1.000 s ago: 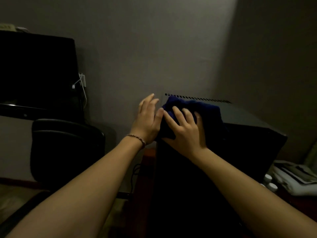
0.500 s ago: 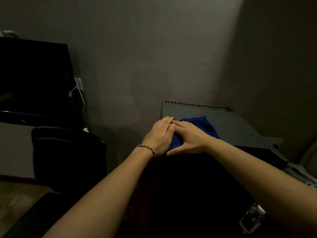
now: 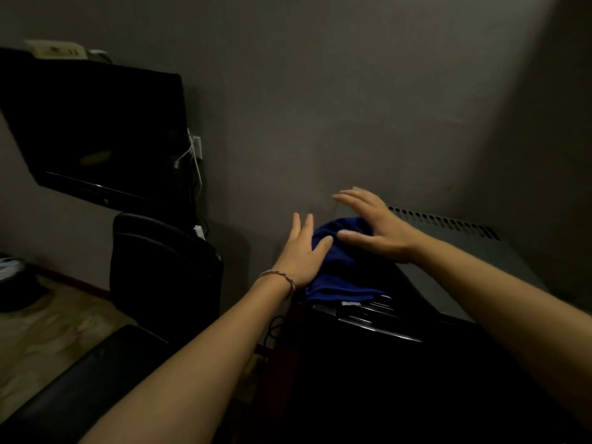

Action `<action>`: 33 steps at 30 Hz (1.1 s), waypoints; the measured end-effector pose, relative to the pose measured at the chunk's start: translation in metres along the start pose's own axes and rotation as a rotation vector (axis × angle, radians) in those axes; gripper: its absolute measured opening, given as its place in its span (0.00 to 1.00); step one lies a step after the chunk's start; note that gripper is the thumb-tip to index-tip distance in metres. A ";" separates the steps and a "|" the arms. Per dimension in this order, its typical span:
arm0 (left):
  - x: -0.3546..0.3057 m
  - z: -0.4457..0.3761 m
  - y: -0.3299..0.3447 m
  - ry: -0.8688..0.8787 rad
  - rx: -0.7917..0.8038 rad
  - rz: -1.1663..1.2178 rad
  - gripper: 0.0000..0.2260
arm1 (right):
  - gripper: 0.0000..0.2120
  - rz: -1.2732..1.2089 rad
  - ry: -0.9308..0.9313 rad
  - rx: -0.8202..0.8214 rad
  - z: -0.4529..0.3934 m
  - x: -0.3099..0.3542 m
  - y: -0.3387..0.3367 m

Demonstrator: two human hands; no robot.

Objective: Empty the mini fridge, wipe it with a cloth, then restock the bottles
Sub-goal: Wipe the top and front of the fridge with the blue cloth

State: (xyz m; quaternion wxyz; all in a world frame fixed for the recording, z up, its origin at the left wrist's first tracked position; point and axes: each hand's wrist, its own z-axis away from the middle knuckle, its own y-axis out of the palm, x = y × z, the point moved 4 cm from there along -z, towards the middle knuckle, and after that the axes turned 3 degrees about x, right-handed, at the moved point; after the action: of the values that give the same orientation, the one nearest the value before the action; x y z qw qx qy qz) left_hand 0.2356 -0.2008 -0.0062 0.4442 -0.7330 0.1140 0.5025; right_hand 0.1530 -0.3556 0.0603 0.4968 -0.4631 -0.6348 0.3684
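On top of the mini fridge, at its near left corner, lies a blue cloth. It is bunched up in soft folds, and its near edge hangs just over the front edge of the fridge top.

From the head view, both arms reach forward in a dim room. The left hand has straight fingers pointing up and away. Its palm and thumb press on the left side of the cloth. It does not curl round anything. A thin bracelet sits on that wrist. The right hand is flat and spread wide, with fingers pointing left. It is over the far part of the cloth, with the thumb on it. It looks a bit blurry, so I cannot tell if the fingers touch the cloth or float just above it. It grips nothing.

To the left stand a dark chair and a black screen by the wall.

No bottles show, and the fridge door cannot be seen well.

I think the cloth is light, soft and floppy. It will slide and bunch under a flat palm. A good way to hold it is to pinch a thick fold in the middle, or press it flat with the whole palm while wiping.
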 end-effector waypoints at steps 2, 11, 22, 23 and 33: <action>-0.016 -0.005 0.001 0.071 -0.029 -0.119 0.35 | 0.34 0.040 0.082 0.032 0.008 -0.019 -0.018; -0.022 -0.043 0.021 0.080 0.192 -0.312 0.39 | 0.37 -0.018 0.453 0.165 0.009 -0.048 0.029; 0.117 -0.063 0.081 -0.402 0.217 0.707 0.35 | 0.34 0.050 0.465 0.200 -0.007 -0.031 0.049; 0.124 -0.059 0.086 -0.415 0.221 0.707 0.28 | 0.34 0.079 0.466 0.223 -0.010 -0.034 0.051; 0.099 -0.093 0.071 -0.275 0.216 0.771 0.21 | 0.38 0.119 0.485 0.224 -0.048 -0.061 0.055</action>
State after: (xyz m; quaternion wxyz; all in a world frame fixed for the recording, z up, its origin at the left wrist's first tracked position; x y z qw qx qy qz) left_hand 0.2983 -0.2854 -0.1180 0.3091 -0.5119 0.3716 0.7102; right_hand 0.2164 -0.3975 0.0031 0.6601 -0.5164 -0.4241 0.3432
